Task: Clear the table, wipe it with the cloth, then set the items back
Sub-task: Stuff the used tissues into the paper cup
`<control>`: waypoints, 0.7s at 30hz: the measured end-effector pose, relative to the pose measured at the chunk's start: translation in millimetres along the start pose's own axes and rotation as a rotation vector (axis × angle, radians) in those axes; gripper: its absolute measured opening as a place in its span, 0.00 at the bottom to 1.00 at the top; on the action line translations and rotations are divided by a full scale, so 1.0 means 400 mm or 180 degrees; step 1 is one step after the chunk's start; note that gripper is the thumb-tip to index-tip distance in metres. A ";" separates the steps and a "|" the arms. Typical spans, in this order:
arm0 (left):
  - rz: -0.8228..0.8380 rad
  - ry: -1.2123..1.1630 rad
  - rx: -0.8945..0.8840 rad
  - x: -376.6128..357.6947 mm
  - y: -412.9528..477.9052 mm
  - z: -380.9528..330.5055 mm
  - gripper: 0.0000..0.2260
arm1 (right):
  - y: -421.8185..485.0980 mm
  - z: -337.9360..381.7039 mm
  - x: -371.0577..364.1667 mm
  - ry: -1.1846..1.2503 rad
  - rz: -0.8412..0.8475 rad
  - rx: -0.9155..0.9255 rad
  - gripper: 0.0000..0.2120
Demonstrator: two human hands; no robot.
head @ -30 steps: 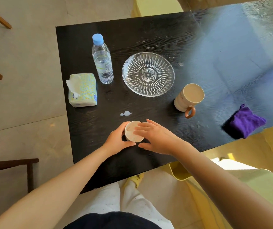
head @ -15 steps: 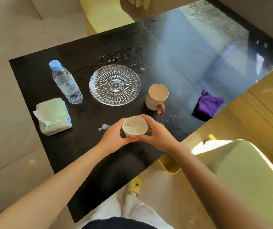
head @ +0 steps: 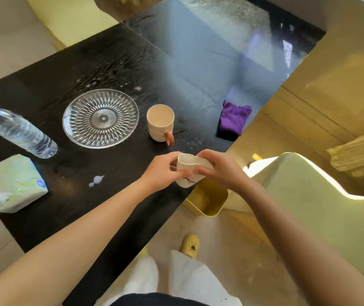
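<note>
Up off the table [head: 115, 69] comes the paper cup [head: 188, 171], squashed between left hand [head: 162, 170] and right hand [head: 219, 171], now above the near-right yellow bin [head: 207, 200] (trash first, probably).

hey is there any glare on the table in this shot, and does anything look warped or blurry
Head view: strong bluish glare washes the far right of the table, up to the purple cloth. Wide-angle distortion makes the water bottle appear to lean and bends the table edges. Slight softness on the paper cup squeezed between the left hand and right hand.
</note>
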State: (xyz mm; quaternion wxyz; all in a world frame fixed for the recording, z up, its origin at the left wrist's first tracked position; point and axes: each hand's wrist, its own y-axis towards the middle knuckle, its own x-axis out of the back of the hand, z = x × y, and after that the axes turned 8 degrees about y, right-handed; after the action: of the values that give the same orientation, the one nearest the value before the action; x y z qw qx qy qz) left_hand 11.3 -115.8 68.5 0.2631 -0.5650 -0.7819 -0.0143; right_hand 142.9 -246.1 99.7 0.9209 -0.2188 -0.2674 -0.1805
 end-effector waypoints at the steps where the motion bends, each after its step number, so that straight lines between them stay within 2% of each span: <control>1: -0.0008 0.0046 -0.0024 -0.020 0.022 -0.006 0.16 | 0.007 -0.017 0.023 -0.0179 0.0069 0.0029 0.11; 5: -0.0197 0.0070 0.0142 -0.112 0.115 -0.019 0.14 | 0.045 -0.111 0.084 -0.0632 0.0007 0.0026 0.06; 8: -0.0109 0.0185 0.0210 -0.176 0.181 -0.002 0.18 | 0.066 -0.207 0.095 -0.0675 -0.0135 -0.0144 0.06; 12: -0.0087 0.1422 0.0258 -0.224 0.235 0.072 0.26 | 0.041 -0.352 0.110 -0.0426 -0.0799 -0.0567 0.09; 14: -0.0057 0.1995 0.0228 -0.245 0.254 0.110 0.27 | 0.015 -0.427 0.115 -0.0347 -0.0958 -0.0815 0.11; 17: -0.0082 0.2793 0.0205 -0.272 0.272 0.150 0.27 | -0.007 -0.506 0.106 -0.0540 -0.0843 -0.1080 0.14; 21: -0.0257 0.3330 0.0203 -0.309 0.262 0.178 0.27 | 0.002 -0.572 0.066 -0.0844 -0.0533 -0.1285 0.16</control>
State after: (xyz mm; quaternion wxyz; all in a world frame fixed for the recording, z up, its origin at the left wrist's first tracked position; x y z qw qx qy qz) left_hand 104.2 -163.6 -74.4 0.6347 -0.4435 -0.5672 -0.2808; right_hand 258.7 -365.4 -59.7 0.7972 -0.3971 -0.3615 -0.2757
